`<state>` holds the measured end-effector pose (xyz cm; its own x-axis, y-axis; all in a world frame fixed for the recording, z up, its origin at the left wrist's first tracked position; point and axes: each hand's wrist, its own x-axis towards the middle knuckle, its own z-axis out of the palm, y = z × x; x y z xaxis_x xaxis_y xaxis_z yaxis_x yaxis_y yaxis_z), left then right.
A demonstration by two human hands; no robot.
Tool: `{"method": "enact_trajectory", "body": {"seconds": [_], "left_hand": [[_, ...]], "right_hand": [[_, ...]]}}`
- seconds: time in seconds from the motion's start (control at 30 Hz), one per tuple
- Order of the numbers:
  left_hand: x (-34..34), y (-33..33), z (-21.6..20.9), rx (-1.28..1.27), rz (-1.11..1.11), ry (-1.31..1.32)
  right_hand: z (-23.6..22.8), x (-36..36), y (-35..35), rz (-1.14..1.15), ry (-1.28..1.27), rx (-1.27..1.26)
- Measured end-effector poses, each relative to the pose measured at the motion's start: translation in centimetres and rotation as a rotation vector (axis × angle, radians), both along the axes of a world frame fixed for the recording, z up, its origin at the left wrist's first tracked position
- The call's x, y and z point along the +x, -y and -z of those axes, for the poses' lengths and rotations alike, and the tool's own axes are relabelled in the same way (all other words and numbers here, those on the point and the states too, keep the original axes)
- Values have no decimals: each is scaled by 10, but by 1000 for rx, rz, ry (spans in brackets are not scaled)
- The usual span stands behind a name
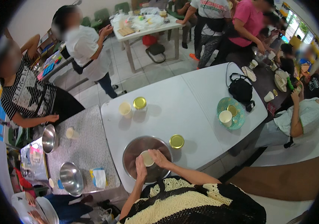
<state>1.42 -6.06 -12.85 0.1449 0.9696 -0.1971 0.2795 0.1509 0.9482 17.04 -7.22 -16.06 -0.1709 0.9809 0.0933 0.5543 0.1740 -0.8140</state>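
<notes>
Both my hands are around a pale paper cup (pixel 148 159) over a large steel mixing bowl (pixel 128 149) at the near edge of the white table. My left hand (pixel 141 168) presses on the cup's left side, and my right hand (pixel 160 158) rests against its right side. What the cup holds is too small to tell. Just right of the bowl stands a jar with a gold lid (pixel 176 141). Farther back, another gold-lidded jar (pixel 139 103) is beside a second paper cup (pixel 125 109).
A teal patterned plate (pixel 223 105) with a cup and a gold lid lies at right, by a black bag (pixel 240 89). On the speckled table (pixel 88 149) at left are steel bowls (pixel 71 178) and a cup (pixel 72 133). Several people stand or sit around.
</notes>
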Motion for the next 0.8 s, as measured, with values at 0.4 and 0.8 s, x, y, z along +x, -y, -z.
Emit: {"method": "enact_trajectory", "body": {"seconds": [0.4, 0.8], "left_hand": [[1, -9, 13, -102, -20, 94], [1, 14, -6, -104, -7, 99]], "right_hand": [[16, -7, -12, -17, 108, -95], [33, -15, 7, -11, 121, -172]]}}
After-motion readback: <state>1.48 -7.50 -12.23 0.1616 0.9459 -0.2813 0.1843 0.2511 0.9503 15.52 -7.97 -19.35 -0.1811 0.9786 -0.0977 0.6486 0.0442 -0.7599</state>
